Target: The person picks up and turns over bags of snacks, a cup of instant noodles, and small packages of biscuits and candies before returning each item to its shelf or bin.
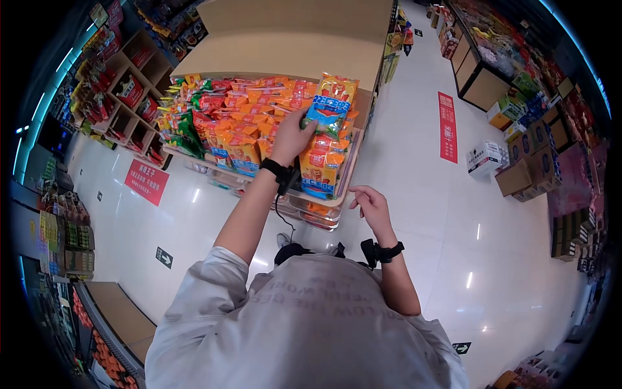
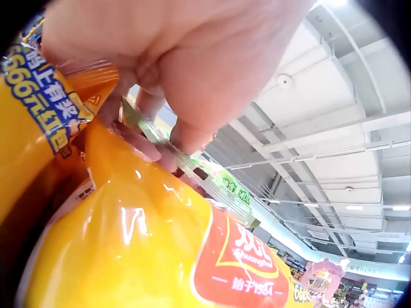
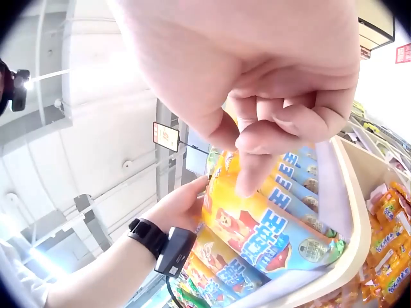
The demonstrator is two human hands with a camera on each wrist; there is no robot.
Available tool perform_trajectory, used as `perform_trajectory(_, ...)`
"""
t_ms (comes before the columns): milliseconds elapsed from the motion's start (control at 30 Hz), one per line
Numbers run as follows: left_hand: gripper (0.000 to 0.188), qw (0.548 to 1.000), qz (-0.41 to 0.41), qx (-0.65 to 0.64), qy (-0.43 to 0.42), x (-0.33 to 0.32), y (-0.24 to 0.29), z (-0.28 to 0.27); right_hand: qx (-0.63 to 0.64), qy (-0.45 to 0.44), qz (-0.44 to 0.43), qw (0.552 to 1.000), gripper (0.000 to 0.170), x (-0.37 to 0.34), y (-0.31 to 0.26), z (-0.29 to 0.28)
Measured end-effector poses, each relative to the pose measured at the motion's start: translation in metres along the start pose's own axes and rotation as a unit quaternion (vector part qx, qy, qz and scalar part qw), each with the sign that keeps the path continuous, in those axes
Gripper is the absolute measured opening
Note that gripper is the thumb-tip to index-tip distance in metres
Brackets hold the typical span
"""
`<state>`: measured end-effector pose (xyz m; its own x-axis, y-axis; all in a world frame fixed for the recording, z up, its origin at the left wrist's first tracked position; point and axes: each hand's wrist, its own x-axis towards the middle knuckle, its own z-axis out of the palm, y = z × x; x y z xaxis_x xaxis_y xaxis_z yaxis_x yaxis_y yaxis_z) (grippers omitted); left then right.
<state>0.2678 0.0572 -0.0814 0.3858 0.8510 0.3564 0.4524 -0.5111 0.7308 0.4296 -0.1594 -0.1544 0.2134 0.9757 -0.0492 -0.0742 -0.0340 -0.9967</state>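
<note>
Half done, apparently: pinching one packet (image 1: 332, 102) with curled fingers (image 2: 192, 128) of the left hand (image 1: 293, 138); holding nothing in the loosely bent right hand (image 1: 373, 206); yet to release.

From above, the head view looked forward and down over the left hand (image 1: 295, 136), right hand (image 1: 372, 206) and bin (image 1: 350, 170). The left-wrist view, very near, faced upward past packets (image 2: 154, 224) to the ceiling (image 2: 334, 151). The right-wrist view, also near, faced the bin, sharing the left hand with the head view.

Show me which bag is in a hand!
The orange-and-blue bag at the back right: the left hand pinches it, unlike the other bags.
</note>
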Motion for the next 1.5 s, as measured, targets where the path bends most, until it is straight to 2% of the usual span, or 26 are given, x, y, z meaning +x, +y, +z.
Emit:
perform_trajectory(67,0.046,0.999,0.018,0.038,0.025,-0.006,-0.006,0.003,-0.015,0.011,0.038,0.999,0.023,0.001,0.007,-0.001)
perform_trajectory(133,0.049,0.997,0.02,-0.027,0.069,-0.021,0.003,-0.001,-0.029,-0.012,0.041,0.999,0.023,-0.003,0.009,0.003)
perform_trajectory(167,0.052,0.989,-0.055,-0.132,0.047,-0.033,0.023,-0.016,-0.037,-0.013,0.043,0.998,0.024,-0.007,0.011,0.007)
perform_trajectory(200,0.05,0.97,-0.046,-0.219,0.091,-0.043,0.018,-0.021,-0.047,-0.013,0.044,0.998,0.025,-0.011,0.013,0.01)
perform_trajectory(267,0.049,0.964,-0.012,-0.173,0.2,-0.062,-0.012,-0.041,-0.04,-0.025,0.056,0.997,0.025,-0.017,0.023,0.014)
perform_trajectory(400,0.044,0.958,-0.1,-0.041,0.266,-0.111,-0.093,-0.103,-0.047,-0.05,0.109,0.992,0.025,-0.026,0.053,0.02)
perform_trajectory(467,0.041,0.942,-0.175,-0.068,0.279,-0.138,-0.119,-0.128,-0.059,-0.079,0.121,0.988,0.025,-0.024,0.063,0.027)
perform_trajectory(533,0.04,0.936,-0.246,-0.018,0.251,-0.165,-0.135,-0.143,-0.065,-0.101,0.129,0.984,0.025,-0.026,0.068,0.041)
perform_trajectory(633,0.039,0.924,-0.294,-0.021,0.245,-0.201,-0.17,-0.142,-0.08,-0.14,0.166,0.973,0.026,-0.013,0.067,0.065)
perform_trajectory(733,0.037,0.915,-0.334,-0.036,0.224,-0.219,-0.183,-0.13,-0.12,-0.196,0.155,0.961,0.024,0.005,0.062,0.096)
perform_trajectory(933,0.035,0.919,-0.296,-0.121,0.23,-0.186,-0.206,-0.143,-0.181,-0.276,0.128,0.935,0.02,0.063,0.026,0.178)
perform_trajectory(1000,0.034,0.917,-0.285,-0.192,0.203,-0.166,-0.203,-0.161,-0.184,-0.274,0.056,0.942,0.019,0.078,0.014,0.209)
perform_trajectory(1067,0.037,0.922,-0.27,-0.206,0.184,-0.148,-0.205,-0.174,-0.194,-0.277,0.039,0.94,0.02,0.091,0.007,0.236)
perform_trajectory(1133,0.043,0.896,-0.264,-0.329,0.139,-0.126,-0.208,-0.182,-0.207,-0.241,-0.073,0.945,0.021,0.104,-0.013,0.268)
perform_trajectory(1200,0.048,0.911,-0.237,-0.313,0.128,-0.103,-0.209,-0.186,-0.229,-0.236,-0.074,0.941,0.025,0.113,-0.02,0.287)
perform_trajectory(1267,0.048,0.95,-0.174,-0.228,0.121,-0.089,-0.222,-0.183,-0.201,-0.203,-0.076,0.955,0.029,0.12,-0.022,0.302)
perform_trajectory(1300,0.048,0.95,-0.165,-0.235,0.119,-0.081,-0.223,-0.189,-0.193,-0.206,-0.062,0.957,0.028,0.122,-0.027,0.307)
perform_trajectory(1433,0.049,0.959,-0.174,-0.225,-0.017,-0.062,-0.226,-0.212,-0.2,-0.185,-0.028,0.962,0.028,0.132,-0.025,0.311)
perform_trajectory(1467,0.049,0.959,-0.168,-0.228,-0.021,-0.06,-0.231,-0.212,-0.188,-0.178,-0.021,0.966,0.033,0.131,-0.019,0.31)
perform_trajectory(1500,0.048,0.978,-0.108,-0.178,-0.023,-0.058,-0.238,-0.208,-0.173,-0.171,-0.015,0.97,0.038,0.129,-0.016,0.31)
